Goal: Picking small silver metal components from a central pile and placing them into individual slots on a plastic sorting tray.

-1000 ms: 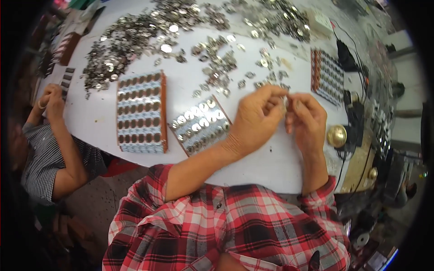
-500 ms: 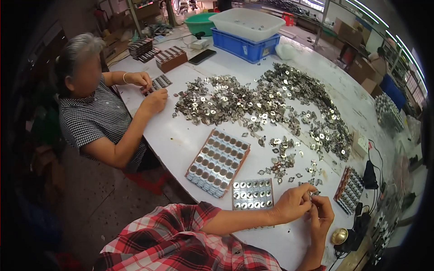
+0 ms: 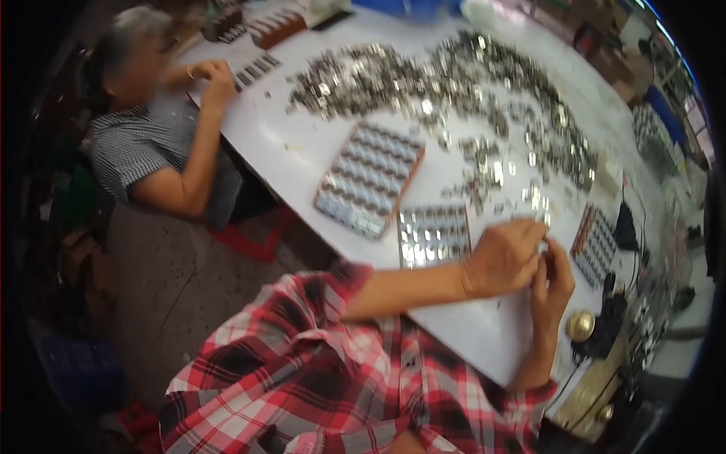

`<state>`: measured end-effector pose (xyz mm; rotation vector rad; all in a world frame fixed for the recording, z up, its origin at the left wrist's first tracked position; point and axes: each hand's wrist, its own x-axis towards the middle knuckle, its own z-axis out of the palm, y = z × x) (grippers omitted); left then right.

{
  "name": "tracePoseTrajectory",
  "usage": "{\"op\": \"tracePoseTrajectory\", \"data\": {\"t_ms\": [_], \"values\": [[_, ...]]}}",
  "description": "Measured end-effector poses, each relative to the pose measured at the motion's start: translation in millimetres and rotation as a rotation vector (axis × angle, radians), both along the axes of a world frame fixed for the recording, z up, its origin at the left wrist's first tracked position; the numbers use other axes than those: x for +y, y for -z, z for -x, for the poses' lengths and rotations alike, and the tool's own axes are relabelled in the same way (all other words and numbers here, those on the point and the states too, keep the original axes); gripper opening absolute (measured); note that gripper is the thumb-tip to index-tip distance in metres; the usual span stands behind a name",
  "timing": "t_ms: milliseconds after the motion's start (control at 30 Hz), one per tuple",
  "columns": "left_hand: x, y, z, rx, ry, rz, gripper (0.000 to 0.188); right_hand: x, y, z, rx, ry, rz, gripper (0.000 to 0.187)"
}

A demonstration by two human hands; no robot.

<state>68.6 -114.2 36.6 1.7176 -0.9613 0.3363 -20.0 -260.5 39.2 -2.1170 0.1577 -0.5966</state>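
Observation:
My left hand (image 3: 505,257) and my right hand (image 3: 553,278) meet over the near right of the table, fingers pinched together. Between their fingertips is a small silvery metal part (image 3: 542,247), smeared by motion. Partly behind my left forearm lies a flat tray (image 3: 435,236) set with rows of shiny metal pieces. Farther left is a larger brown-edged stack of trays (image 3: 369,181) bearing rows of round dark parts. Loose small metal parts (image 3: 488,170) are scattered just beyond my hands.
A big heap of metal parts (image 3: 363,79) spreads across the white table (image 3: 283,166). At the right stand another filled tray (image 3: 596,244), a brass-coloured dome (image 3: 581,326) and dark cables. A co-worker (image 3: 162,163) sits at the left, hands over a small tray (image 3: 257,72).
The whole view has tipped, so the table and the co-worker sit higher in the picture, now blurred. My hands stay together at the small metal part.

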Motion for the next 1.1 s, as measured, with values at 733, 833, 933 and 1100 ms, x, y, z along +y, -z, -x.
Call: {"op": "tracePoseTrajectory", "data": {"t_ms": [733, 833, 933, 1100], "values": [[131, 15, 27, -0.151, 0.012, -0.459, 0.049, 35, -8, -3, 0.333, -0.302, -0.431, 0.016], [132, 14, 27, -0.129, 0.011, -0.462, 0.049, 42, -5, -1, 0.345, -0.32, -0.358, 0.012], [131, 13, 26, -0.113, 0.021, -0.458, 0.049, 47, -2, 0, 0.341, -0.341, -0.25, 0.01], [130, 14, 26, -0.114, 0.008, -0.452, 0.048, 51, -8, 0, 0.33, -0.378, -0.047, 0.008]]}}
